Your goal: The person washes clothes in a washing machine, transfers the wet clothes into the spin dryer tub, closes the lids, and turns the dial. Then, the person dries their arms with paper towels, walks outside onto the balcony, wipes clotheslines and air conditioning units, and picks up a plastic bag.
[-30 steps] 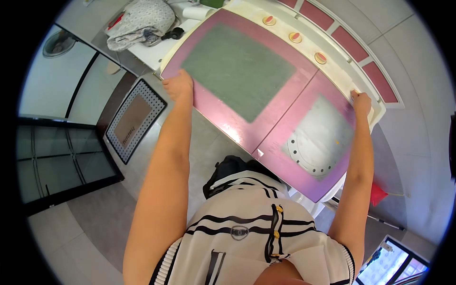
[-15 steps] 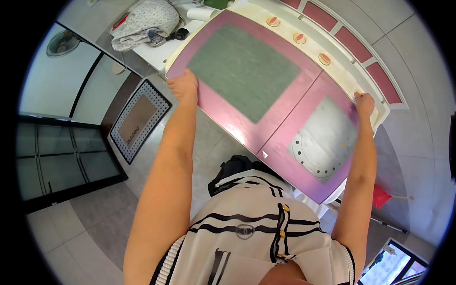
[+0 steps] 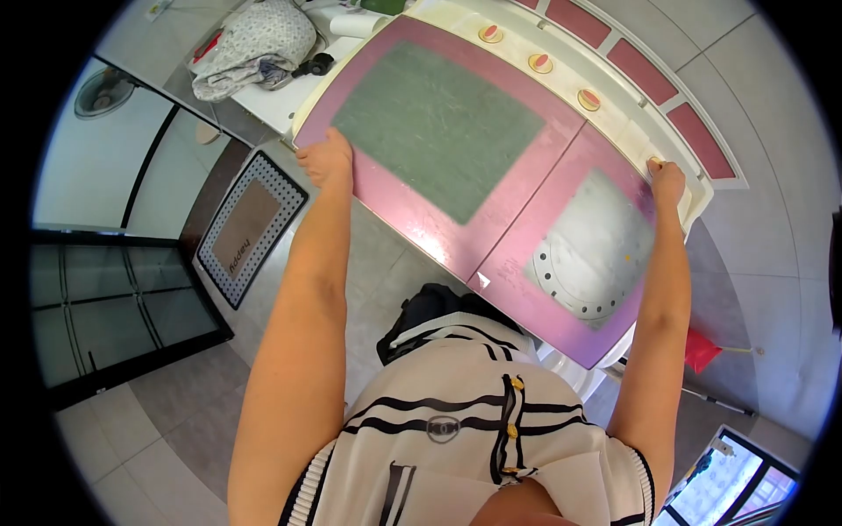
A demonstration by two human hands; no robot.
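A twin-tub washing machine point(image 3: 399, 197) with pink lids and a cream control panel stands in front of me. Its larger left lid has a green see-through window point(image 3: 438, 131), and a spin tub rim shows through the smaller right lid point(image 3: 517, 289). My left hand point(image 3: 326, 159) is closed at the front left edge of the larger lid, its fingertips partly hidden. At the right end of the panel, my right hand point(image 3: 667, 182) pinches a round dial point(image 3: 654, 163). Three more dials, one of them the middle dial point(image 3: 540, 63), sit along the panel.
A bundled patterned cloth point(image 3: 259, 48) lies on a white surface at the upper left. On the tiled floor to the left is a doormat point(image 3: 250, 230), near a dark-framed glass door point(image 3: 123, 307). Something red point(image 3: 700, 351) is beyond my right arm.
The whole view has shifted slightly, so the machine appears a little further left and up. Both hands keep their places on the lid edge and the dial.
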